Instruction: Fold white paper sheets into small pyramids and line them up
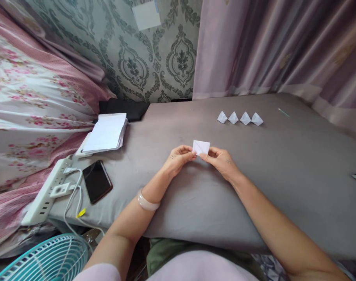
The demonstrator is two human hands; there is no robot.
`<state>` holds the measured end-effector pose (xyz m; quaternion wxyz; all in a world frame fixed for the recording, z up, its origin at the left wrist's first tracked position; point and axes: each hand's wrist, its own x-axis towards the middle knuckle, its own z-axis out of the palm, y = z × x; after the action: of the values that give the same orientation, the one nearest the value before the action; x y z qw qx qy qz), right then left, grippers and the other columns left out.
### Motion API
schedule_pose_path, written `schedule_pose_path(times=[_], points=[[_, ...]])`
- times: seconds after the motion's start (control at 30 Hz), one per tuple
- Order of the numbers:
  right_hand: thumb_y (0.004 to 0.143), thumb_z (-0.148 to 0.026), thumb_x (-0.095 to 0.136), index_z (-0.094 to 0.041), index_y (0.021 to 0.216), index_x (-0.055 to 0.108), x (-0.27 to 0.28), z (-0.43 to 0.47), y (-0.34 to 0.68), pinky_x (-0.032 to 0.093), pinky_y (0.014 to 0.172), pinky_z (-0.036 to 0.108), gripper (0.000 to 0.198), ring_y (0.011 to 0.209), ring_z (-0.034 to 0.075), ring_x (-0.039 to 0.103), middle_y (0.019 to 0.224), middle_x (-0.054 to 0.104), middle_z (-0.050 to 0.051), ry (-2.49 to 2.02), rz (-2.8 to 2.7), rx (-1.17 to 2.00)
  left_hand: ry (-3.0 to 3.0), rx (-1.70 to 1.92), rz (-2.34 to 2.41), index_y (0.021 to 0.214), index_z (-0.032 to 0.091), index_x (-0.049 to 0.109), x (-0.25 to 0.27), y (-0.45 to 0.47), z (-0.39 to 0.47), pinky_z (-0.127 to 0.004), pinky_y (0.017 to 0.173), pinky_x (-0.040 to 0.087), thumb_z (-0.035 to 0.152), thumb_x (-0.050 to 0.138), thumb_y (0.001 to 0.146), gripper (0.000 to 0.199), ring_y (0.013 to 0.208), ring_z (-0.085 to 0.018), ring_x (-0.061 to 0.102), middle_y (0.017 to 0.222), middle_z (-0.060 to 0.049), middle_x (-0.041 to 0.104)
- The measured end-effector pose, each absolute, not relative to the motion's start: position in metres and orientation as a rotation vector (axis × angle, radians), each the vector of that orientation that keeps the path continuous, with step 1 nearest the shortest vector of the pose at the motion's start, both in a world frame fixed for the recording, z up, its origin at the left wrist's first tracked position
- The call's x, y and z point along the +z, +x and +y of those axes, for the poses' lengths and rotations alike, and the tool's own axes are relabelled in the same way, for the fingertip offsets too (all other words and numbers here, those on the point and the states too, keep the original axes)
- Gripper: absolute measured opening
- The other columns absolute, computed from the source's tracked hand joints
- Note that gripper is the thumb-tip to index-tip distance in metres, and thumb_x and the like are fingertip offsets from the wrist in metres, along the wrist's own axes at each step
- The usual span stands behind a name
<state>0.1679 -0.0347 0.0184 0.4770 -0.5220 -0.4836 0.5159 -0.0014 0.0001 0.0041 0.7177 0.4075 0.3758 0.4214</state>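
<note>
Between my two hands, just above the grey cloth surface, is a small folded piece of white paper with a diagonal crease across its face. My left hand pinches its lower left corner, thumb in front and fingers behind. On the lower right side, my right hand grips it the same way. The fingertips behind the paper are hidden. Farther back to the right stand several folded white paper shapes in a row, pointed like little pyramids.
At the left lie a stack of white paper, a black folded item, a phone and a power strip with white cables. A turquoise fan stands at lower left. A thin stick lies at the far right.
</note>
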Motion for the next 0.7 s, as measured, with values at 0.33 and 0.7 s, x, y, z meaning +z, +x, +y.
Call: schedule_pose_path(times=[0.33, 0.7], points=[[0.076, -0.032, 0.065, -0.019, 0.082, 0.072, 0.004, -0.029, 0.169, 0.047, 0.065, 0.027, 0.016, 0.078, 0.016, 0.062, 0.086, 0.069, 0.005, -1.32, -1.506, 0.709, 1.143, 0.994, 0.802, 0.083, 0.013, 0.058, -0.003, 0.001, 0.0, -0.029, 0.079, 0.048, 0.029, 0.076, 0.069, 0.028, 0.073, -0.011, 0.061, 0.076, -0.001, 0.064], [0.089, -0.015, 0.049, -0.022, 0.096, 0.072, -0.002, -0.031, 0.175, 0.041, 0.077, 0.03, 0.025, 0.085, 0.018, 0.056, 0.088, 0.067, 0.005, -1.307, -2.057, -0.193, 2.596, 1.124, 1.116, 0.102, 0.018, 0.059, -0.002, -0.014, 0.006, -0.034, 0.086, 0.045, 0.024, 0.053, 0.09, 0.014, 0.094, -0.019, 0.051, 0.102, -0.008, 0.061]])
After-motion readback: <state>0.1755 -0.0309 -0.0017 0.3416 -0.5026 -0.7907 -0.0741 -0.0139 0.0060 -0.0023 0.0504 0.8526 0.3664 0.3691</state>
